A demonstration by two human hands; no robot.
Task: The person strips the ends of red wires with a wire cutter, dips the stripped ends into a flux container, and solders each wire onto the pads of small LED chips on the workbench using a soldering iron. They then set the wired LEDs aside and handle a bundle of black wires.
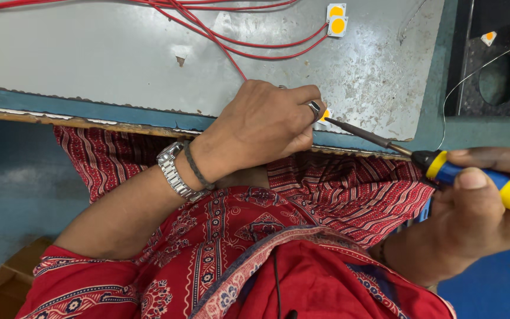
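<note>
My left hand (264, 127) rests at the front edge of a grey metal sheet (119, 59), fingers closed on a small white square chip with a yellow centre (324, 116), mostly hidden by my fingers. It wears a ring, a steel watch and a dark band. My right hand (479, 207) grips a soldering iron with a blue and yellow handle (473, 177). The iron's dark tip (330, 120) touches the chip beside my left fingers.
Red wires (231, 44) run across the sheet to two more yellow-centred chips (337, 19) at the back. A thin bare wire (467, 77) curves over a black block with a round hole (497, 77) at the right. A cardboard box (7, 283) sits low left.
</note>
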